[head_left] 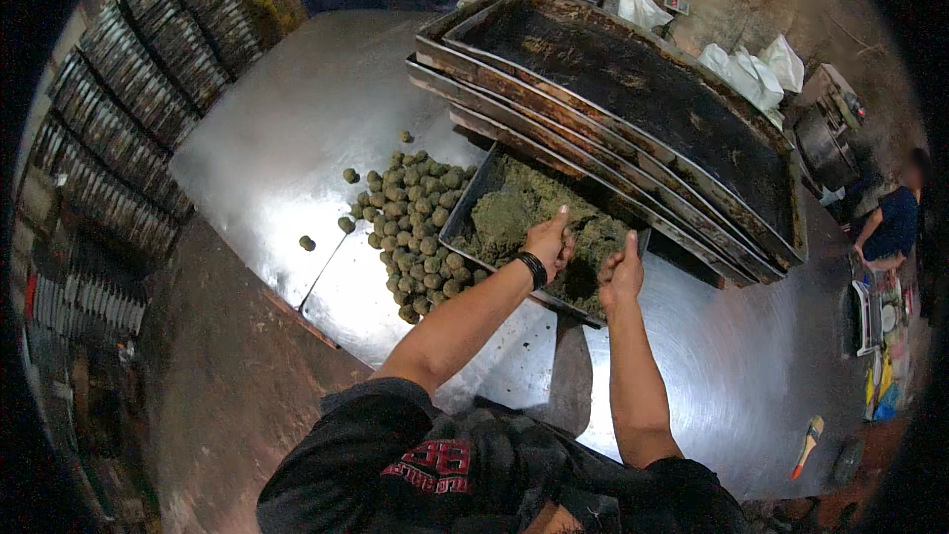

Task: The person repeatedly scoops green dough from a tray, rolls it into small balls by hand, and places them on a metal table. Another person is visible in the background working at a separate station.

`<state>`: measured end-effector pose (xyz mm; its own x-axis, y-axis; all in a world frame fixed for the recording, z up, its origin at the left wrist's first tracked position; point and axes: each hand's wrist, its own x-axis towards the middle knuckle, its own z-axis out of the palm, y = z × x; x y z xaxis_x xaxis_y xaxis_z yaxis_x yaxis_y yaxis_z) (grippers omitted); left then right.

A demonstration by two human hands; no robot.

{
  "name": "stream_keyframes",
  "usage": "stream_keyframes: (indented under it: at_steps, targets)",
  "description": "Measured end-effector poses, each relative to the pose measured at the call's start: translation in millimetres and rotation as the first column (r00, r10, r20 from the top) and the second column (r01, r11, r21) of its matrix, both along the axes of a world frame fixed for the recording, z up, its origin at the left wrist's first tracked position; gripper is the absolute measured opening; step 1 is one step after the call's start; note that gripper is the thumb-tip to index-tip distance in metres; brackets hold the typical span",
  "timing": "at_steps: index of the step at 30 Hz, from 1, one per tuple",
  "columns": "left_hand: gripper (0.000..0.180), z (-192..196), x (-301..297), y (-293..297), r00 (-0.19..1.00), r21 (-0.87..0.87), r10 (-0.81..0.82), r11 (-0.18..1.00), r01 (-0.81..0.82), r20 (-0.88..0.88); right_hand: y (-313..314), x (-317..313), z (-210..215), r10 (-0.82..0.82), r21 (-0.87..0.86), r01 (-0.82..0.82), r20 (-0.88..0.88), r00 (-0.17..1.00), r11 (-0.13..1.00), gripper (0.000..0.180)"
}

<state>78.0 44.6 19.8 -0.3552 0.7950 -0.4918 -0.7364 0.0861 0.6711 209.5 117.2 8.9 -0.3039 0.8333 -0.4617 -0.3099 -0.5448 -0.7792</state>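
A dark rectangular tray (447,229) holds a mass of coarse greenish-brown paste (501,217). Over its right half is my left hand (550,243), a black band around the wrist, thumb raised and fingers curled in. My right hand (620,273) faces it above the tray's right end, its thumb up and fingers bent too. A gap separates the hands; whether some paste is inside either one is hidden. Left of the tray lies a heap of greenish-brown balls (415,222), with several strays such as a lone ball (307,243) farther left.
Large blackened baking trays (643,89) are stacked behind the paste tray. The shiny metal table (692,366) carries a brush (808,447) at the right. Racks of stacked trays (129,59) line the left wall. Another person (890,227) is at the far right, near white sacks (746,74).
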Motion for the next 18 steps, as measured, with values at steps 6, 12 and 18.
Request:
stream_keyframes:
  at_steps: [6, 12, 18]
  targets:
    - [0.039, 4, 6, -3, 0.991, -0.08, -0.103, 0.992, 0.096, -0.089, 13, 27, -9, 0.221, -0.026, -0.23, -0.187, 0.957, 0.973, 0.027]
    - [0.038, 24, 9, -22, 0.963, 0.103, -0.172, 0.975, 0.197, -0.208, -7, 23, 32, 0.165, 0.01, -0.168, -0.249, 0.954, 0.986, 0.029]
    - [0.045, 15, 22, -19, 0.996, 0.0, -0.061, 0.998, 0.061, -0.059, -26, 6, 30, -0.002, -0.051, 0.002, -0.016, 1.0, 0.999, 0.039]
